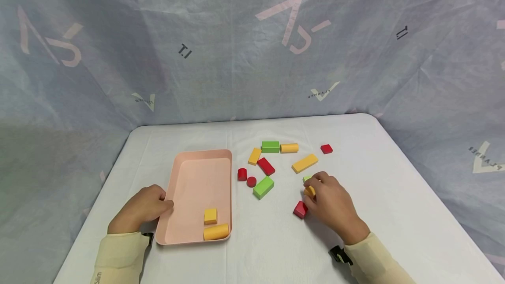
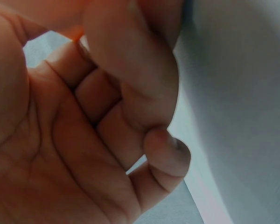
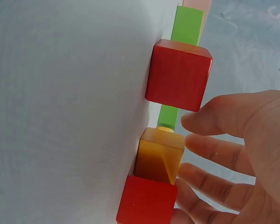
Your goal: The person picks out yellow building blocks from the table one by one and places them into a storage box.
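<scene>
My left hand (image 1: 147,205) holds the left rim of a pink tray (image 1: 203,155), thumb over the edge. Its curled fingers (image 2: 144,84) fill the left wrist view. A yellow cube (image 1: 211,216) and a yellow cylinder (image 1: 216,232) lie in the tray's near right corner. On the right, my right hand (image 1: 330,200) is over a yellow block (image 1: 310,191), which it partly hides. In the right wrist view the thumb and fingertips are at the side of that yellow block (image 3: 156,154), slightly spread. Red blocks (image 3: 178,74) stand on either side of it there.
Between tray and right hand lie green blocks (image 1: 263,187), a red block (image 1: 266,166), a red cylinder (image 1: 242,174) and a red disc (image 1: 251,182). Farther back are a yellow cylinder (image 1: 289,147), a long yellow block (image 1: 305,163) and a small red block (image 1: 326,149). A grey cloth (image 1: 236,56) hangs behind.
</scene>
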A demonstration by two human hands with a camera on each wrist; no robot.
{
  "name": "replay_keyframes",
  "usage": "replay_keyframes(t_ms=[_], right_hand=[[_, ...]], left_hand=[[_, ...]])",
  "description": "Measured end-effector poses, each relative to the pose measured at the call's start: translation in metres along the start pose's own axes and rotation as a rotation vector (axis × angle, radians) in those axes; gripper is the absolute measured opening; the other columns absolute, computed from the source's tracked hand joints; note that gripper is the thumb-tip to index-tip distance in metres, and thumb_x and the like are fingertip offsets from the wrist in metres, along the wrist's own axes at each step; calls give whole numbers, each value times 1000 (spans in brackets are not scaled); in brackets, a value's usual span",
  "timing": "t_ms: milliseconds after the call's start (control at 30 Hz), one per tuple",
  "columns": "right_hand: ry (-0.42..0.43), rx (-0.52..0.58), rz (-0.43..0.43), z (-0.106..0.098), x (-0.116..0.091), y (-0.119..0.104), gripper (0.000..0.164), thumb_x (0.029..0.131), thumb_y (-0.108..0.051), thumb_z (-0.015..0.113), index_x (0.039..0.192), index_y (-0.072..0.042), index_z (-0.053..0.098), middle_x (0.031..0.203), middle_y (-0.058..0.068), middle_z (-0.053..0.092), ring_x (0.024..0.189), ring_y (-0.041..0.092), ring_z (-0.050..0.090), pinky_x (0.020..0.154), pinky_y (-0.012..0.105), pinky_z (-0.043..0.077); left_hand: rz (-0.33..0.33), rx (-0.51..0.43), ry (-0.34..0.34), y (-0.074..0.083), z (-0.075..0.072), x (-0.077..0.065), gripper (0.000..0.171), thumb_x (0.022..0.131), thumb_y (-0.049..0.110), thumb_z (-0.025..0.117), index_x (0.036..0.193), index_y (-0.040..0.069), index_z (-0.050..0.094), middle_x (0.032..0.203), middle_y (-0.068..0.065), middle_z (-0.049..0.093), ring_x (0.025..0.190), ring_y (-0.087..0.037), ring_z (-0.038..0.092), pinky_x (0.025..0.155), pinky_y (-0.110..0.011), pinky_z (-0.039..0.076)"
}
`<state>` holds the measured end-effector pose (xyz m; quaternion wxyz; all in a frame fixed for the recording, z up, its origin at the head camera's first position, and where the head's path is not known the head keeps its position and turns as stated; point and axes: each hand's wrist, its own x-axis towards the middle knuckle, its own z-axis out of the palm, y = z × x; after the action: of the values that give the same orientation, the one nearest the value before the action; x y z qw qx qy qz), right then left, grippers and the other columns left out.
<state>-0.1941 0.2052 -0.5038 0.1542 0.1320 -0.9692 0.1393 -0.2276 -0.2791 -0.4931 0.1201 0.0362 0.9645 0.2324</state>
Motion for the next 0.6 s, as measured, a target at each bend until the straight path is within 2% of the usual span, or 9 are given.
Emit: replay_keyframes(t_ms=[600], right_hand=[[-10,-20,-55,3,1,5,28,71,-23,79,95,-13,68,96,5,58,76,17,52,60,36,51]], left_hand=[[-2,4,-2,1,-1,0,29,73,16,58,51,16,39,45,6,32,42,-11,29,40,-26,22]])
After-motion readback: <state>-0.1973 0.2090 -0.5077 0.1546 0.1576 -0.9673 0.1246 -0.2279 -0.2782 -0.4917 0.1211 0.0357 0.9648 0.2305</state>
